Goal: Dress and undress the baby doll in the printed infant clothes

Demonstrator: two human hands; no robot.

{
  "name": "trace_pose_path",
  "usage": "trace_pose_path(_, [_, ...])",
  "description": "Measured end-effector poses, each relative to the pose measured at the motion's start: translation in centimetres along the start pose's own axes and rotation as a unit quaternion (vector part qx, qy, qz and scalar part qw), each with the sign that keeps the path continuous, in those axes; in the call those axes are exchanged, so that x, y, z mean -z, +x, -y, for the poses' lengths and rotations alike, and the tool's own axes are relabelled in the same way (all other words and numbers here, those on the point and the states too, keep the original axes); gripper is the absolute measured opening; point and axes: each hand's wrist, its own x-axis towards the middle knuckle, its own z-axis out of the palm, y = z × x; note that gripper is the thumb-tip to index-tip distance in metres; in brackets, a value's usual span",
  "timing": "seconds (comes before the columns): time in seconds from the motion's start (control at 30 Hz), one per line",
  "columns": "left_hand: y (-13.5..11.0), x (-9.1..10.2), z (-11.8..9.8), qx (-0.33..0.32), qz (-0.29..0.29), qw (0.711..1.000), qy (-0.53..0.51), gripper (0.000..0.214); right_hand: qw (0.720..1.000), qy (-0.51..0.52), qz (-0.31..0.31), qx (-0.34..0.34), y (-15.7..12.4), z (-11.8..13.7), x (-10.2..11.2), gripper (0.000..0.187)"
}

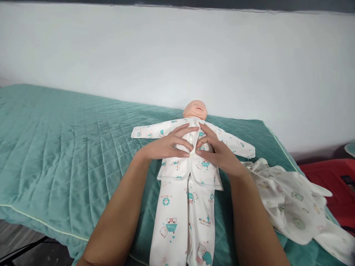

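Observation:
A baby doll [195, 109] lies on its back, dressed in a white printed baby jacket [177, 164] with both sleeves spread out. Matching white pants [172, 225] cover its legs. My left hand [172, 142] pinches the jacket's front edge at chest height, its index finger stretched toward the collar. Opposite it, my right hand [217, 148] has its thumb and fingers closed on the other front edge. The two edges meet between my fingertips, near a small fastener. Below my hands the jacket front parts slightly. My fingers partly hide the front.
Under the doll is a green quilted cover [69, 147] on a bed. A second white printed garment [291, 199] lies crumpled at the right. Beyond that edge sits a red object [330, 177]. A white wall [166, 55] rises behind the bed.

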Motion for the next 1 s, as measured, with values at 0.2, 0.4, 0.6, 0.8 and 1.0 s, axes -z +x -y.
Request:
trace_pose_path(0.2, [-0.03,0.0,0.09,0.003,-0.004,1.0,-0.014,0.017,0.999,-0.031,0.015,-0.007,-0.01,0.1,-0.02,0.02])
trace_pose_path(0.4, [-0.03,0.02,0.22,0.012,0.007,0.998,-0.062,0.019,0.999,-0.042,0.023,-0.005,0.15,0.27,-0.03,0.021])
trace_pose_path(0.6, [0.05,0.07,0.06,0.014,0.003,0.998,-0.066,0.02,0.998,-0.055,0.033,-0.006,0.19,0.54,-0.02,0.021])
trace_pose_path(0.8, [0.06,0.01,-0.05,0.016,-0.001,0.996,-0.084,0.017,0.999,-0.052,0.014,0.009,0.21,0.6,-0.4,0.02])
trace_pose_path(1.0, [0.05,-0.1,0.06,0.015,-0.006,0.996,-0.091,0.017,0.998,-0.056,0.006,0.011,0.35,0.62,-0.63,0.02])
